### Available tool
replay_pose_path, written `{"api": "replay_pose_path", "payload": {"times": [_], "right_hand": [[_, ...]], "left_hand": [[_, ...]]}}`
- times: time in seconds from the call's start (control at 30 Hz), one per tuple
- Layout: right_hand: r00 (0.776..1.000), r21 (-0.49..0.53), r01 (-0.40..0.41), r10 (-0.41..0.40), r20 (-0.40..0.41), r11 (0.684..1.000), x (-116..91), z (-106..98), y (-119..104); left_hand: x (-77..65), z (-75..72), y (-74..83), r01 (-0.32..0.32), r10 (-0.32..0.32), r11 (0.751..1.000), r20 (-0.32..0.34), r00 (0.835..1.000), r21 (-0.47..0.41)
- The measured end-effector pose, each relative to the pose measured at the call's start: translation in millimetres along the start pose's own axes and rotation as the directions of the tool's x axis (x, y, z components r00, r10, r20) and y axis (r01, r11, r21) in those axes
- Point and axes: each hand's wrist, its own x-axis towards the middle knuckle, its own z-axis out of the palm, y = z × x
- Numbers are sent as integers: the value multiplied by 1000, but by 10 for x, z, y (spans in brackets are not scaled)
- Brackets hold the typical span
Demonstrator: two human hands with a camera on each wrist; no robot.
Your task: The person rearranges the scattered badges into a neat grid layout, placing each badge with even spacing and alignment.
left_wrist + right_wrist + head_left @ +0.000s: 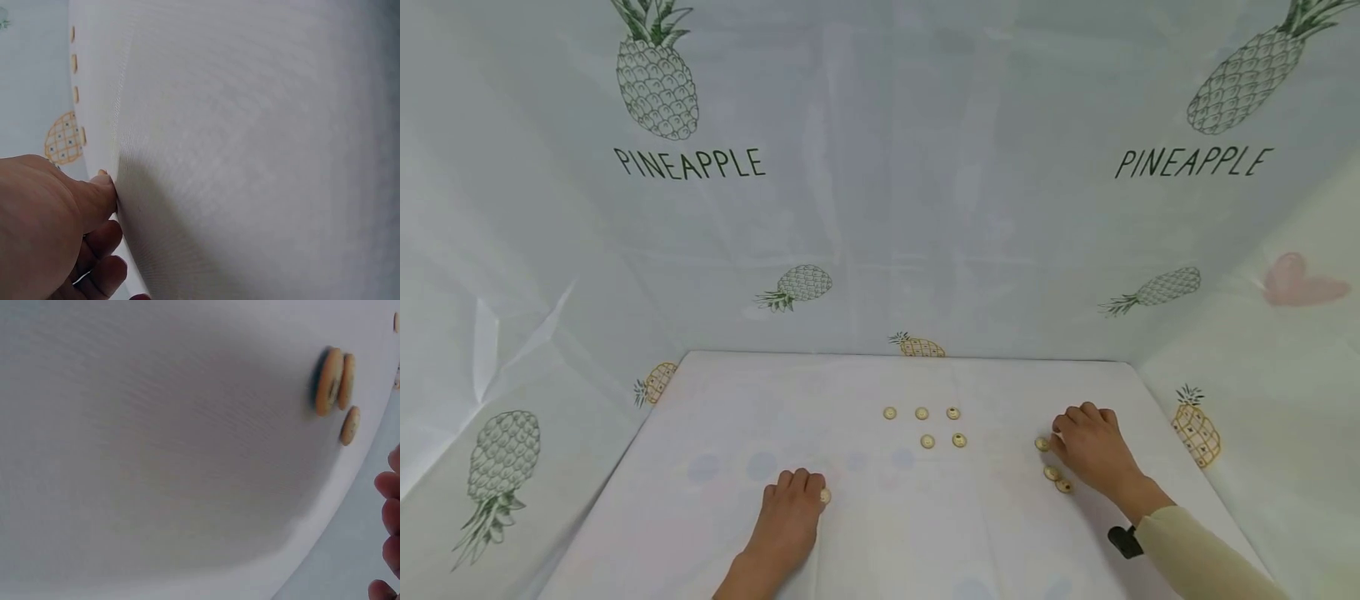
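My left hand [789, 518] rests on the white cloth at lower centre. It pinches a small round pale-yellow disc [825, 496] by its thumb; in the left wrist view only the tan edge of this disc [102, 172] peeks out past the thumb. Over at the right, my right hand [1092, 447] hovers with loosely bent fingers beside a disc [1042, 444]. Two more discs, one [1051, 472] touching the other [1064, 485], lie just below it. In the right wrist view the fingertips [390, 515] stand apart from these discs [330, 381].
Several like discs lie mid-table in two rows: an upper one [921, 413] and a lower one [928, 442]. The white tabletop cloth [880, 542] meets a pineapple-printed curtain [880, 208] at the back and sides. A dark strapped object [1124, 542] hangs by the right sleeve.
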Motion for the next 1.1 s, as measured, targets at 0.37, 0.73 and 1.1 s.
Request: {"api": "replay_pose_path", "payload": {"times": [0.37, 0.73, 1.1], "right_hand": [[995, 87, -17, 9, 96, 996, -59, 68, -62], [983, 99, -101, 84, 161, 990, -22, 102, -130], [958, 164, -201, 159, 239, 966, -11, 109, -99]], "left_hand": [[-9, -29, 19, -3, 3, 1000, 6, 1000, -16], [-14, -15, 6, -19, 20, 1000, -24, 1000, 20], [-13, -32, 13, -30, 31, 999, -41, 999, 28]]}}
